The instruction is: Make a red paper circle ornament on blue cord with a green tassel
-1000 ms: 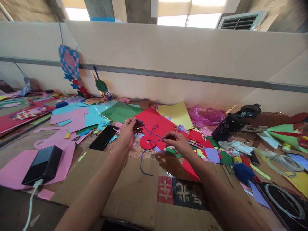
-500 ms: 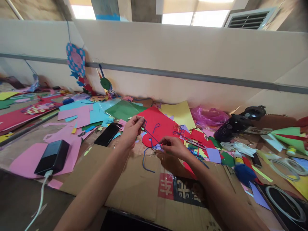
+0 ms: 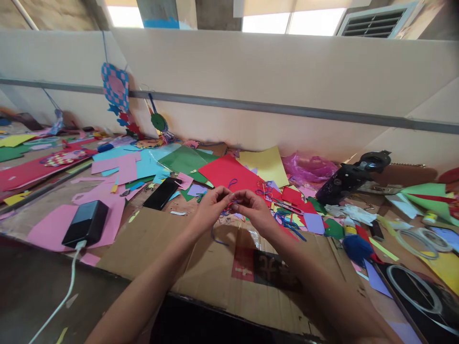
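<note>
My left hand (image 3: 211,206) and my right hand (image 3: 253,206) meet above a flattened cardboard sheet (image 3: 201,267). Both pinch a thin blue string (image 3: 217,237) between closed fingertips. One loop of the string rises behind the hands over a red paper sheet (image 3: 229,173), and a loose end curls down onto the cardboard. A small red paper piece that the string passes through is mostly hidden behind my fingers.
Coloured paper sheets and scraps lie all over the table. A black phone (image 3: 162,193) and a black power bank (image 3: 86,223) with a white cable lie to the left. To the right are a black tool (image 3: 349,177), tape rolls (image 3: 416,286) and a blue tassel (image 3: 356,248). Paper crafts (image 3: 115,88) hang on the wall.
My hands have come together: the left moved right and down, the right moved slightly left. The string between them, stretched apart before, is now gathered at the fingertips.
</note>
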Motion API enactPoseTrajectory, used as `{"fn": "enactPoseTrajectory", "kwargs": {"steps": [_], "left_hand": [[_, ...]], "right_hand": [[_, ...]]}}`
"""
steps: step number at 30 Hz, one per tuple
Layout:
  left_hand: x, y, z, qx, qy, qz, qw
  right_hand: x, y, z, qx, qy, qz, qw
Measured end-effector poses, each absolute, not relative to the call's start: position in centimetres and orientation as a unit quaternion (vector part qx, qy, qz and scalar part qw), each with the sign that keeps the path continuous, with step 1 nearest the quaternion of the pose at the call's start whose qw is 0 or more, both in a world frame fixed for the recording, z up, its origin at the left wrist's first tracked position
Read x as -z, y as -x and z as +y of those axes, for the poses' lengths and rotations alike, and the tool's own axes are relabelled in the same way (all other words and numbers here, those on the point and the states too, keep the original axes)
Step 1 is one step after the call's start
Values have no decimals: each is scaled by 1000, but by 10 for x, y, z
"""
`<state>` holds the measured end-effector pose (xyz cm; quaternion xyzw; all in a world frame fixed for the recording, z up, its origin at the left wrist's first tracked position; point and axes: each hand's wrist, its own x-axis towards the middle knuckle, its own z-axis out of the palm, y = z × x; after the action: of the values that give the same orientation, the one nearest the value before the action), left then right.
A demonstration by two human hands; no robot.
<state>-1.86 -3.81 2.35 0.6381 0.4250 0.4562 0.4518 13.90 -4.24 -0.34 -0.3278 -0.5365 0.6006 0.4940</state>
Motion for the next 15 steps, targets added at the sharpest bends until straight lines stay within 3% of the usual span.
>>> {"fn": "enactPoseTrajectory", "kwargs": {"steps": [15], "left_hand": [[-10, 58, -55, -459, -638, 467, 405]], "right_hand": [[6, -142, -39, -541, 375, -580, 480]]}}
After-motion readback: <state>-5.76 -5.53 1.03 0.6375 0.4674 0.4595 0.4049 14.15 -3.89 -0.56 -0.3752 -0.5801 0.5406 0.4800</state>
